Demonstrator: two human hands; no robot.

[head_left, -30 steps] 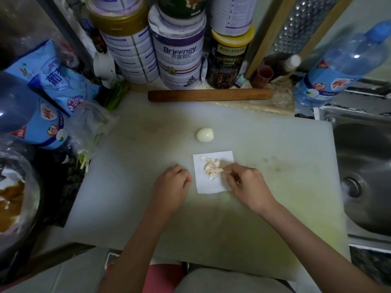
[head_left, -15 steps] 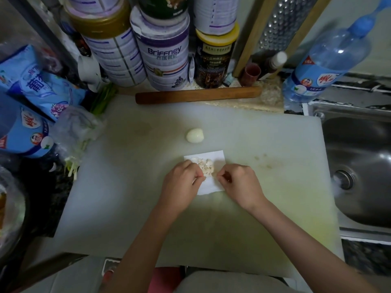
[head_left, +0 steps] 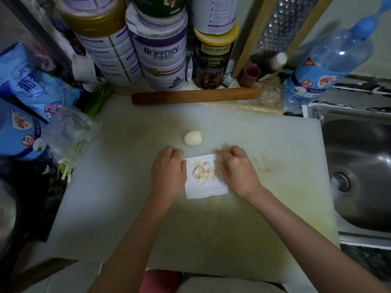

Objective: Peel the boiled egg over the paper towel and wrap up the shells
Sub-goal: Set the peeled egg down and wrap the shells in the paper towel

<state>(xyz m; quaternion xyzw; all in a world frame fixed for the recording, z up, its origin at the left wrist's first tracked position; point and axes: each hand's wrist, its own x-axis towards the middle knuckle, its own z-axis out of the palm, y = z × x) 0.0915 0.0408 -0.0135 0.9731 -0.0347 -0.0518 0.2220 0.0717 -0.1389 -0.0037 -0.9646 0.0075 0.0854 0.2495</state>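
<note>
Left hand (head_left: 168, 172), fingers curled, pinches the far left corner of a white square paper towel (head_left: 206, 190); pale broken eggshell pieces (head_left: 204, 172) lie heaped between the hands; right hand (head_left: 238, 170) pinches the far right corner. Just beyond, a peeled white boiled egg (head_left: 192, 137) rests apart.

Pretty dim and greenish on my feed. The paper towel (head_left: 206, 190) is the brightest thing, glare on the sink (head_left: 349, 149) and water bottle (head_left: 330, 58), left corner goes nearly black, edges bend fisheye-style.
</note>
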